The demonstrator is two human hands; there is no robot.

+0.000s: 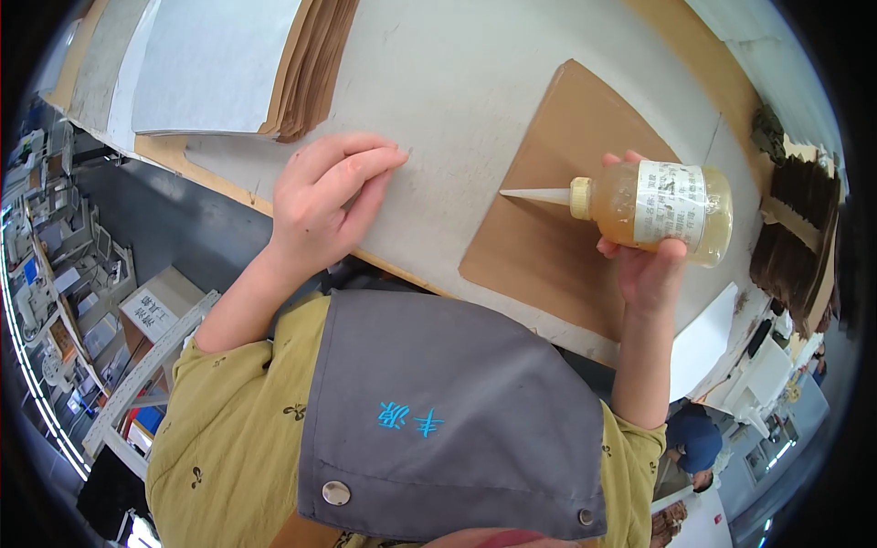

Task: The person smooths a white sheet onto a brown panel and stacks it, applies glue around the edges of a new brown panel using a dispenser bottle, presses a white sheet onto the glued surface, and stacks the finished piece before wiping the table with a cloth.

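In my right hand (649, 269) is a clear squeeze bottle (717, 215) of yellowish liquid, with a printed white label, a yellow cap and a long pale nozzle. The bottle lies tilted almost level, its nozzle pointing left. Under it on the table is a brown, paper-like sheet (557, 146) with a curved upper edge; the nozzle tip is over the sheet's left edge, and I cannot tell whether it touches. My left hand (329, 196) hovers by the table's front edge, fingers bent and pressed together, with nothing visible in them.
A thick stack of brown sheets topped with white paper (215, 64) sits at the upper left of the table (438, 100). Dark brown bundles (795, 247) are at the right. A cardboard box (160, 306) stands lower left, and another person (694, 443) is at the lower right.
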